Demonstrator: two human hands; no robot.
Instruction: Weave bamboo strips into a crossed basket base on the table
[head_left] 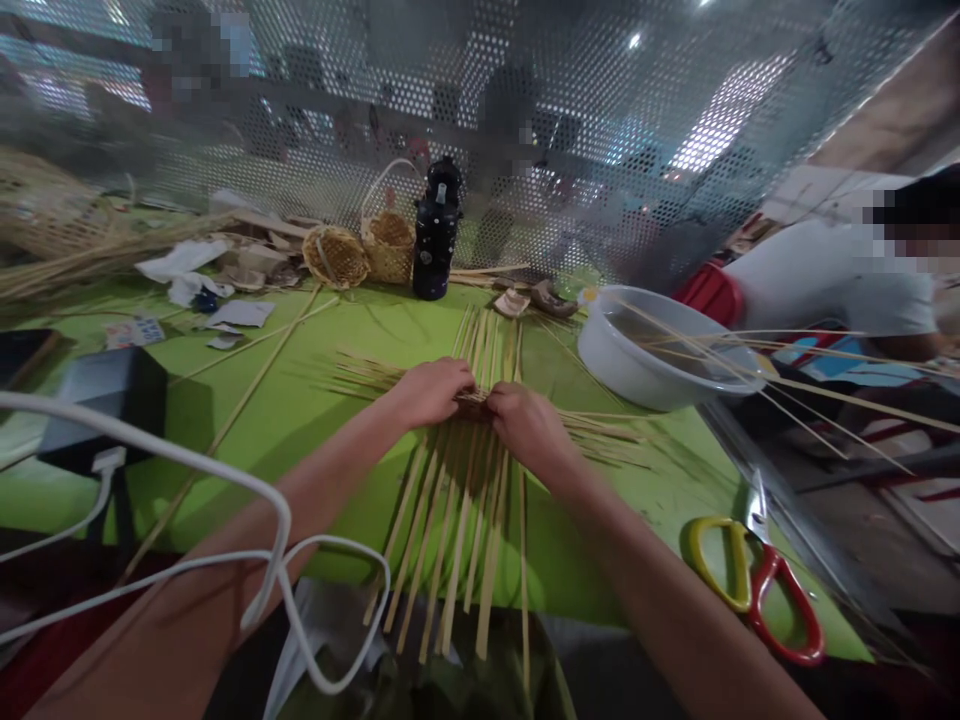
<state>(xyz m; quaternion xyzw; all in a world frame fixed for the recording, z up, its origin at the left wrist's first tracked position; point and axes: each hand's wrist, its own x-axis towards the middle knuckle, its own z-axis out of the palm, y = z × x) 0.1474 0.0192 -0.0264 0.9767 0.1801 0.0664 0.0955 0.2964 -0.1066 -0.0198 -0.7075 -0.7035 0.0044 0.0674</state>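
Note:
Several long bamboo strips (457, 520) lie side by side on the green table (315, 400), crossed near their middle by thinner strips (360, 375) woven through them. My left hand (431, 392) and my right hand (529, 428) meet over the woven crossing, knuckles up. Both have their fingers curled down and pressed onto the strips there. The fingertips are hidden under the hands.
Scissors with yellow and red handles (757, 580) lie at the right front. A white basin (660, 345) with thin strips in it stands right of the weave. A dark bottle (437, 245), small baskets (360, 250), paper scraps and a white cable (225, 480) are around. A person sits at the far right.

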